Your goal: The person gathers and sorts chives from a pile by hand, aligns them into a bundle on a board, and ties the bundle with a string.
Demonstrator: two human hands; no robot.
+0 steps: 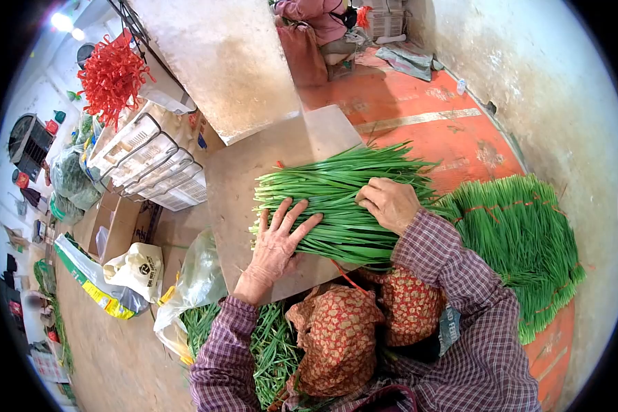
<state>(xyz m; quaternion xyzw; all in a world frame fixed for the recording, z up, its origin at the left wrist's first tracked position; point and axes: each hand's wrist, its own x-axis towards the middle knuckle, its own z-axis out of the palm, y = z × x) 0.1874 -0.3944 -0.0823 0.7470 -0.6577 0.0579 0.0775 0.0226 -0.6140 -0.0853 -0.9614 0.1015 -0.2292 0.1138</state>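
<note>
A thick layer of garlic chives (343,175) lies across a flat board (237,185) in front of me, pale cut ends to the left and leaf tips to the right. My left hand (276,240) rests on the pale end, palm down with its fingers spread. Over the leafy part, my right hand (391,204) has its fingers curled and pressed together on some of the leaves. A red strip (350,276) hangs at the board's near edge, above my patterned trouser knees (336,333).
Tied chive bundles (515,233) are stacked on the orange floor (460,151) at right. Loose green leaves (275,350) lie below the board, beside a clear plastic bag (199,275). Red ties (113,75) hang upper left near a crate (151,158). Another person (316,27) sits beyond the pillar (220,55).
</note>
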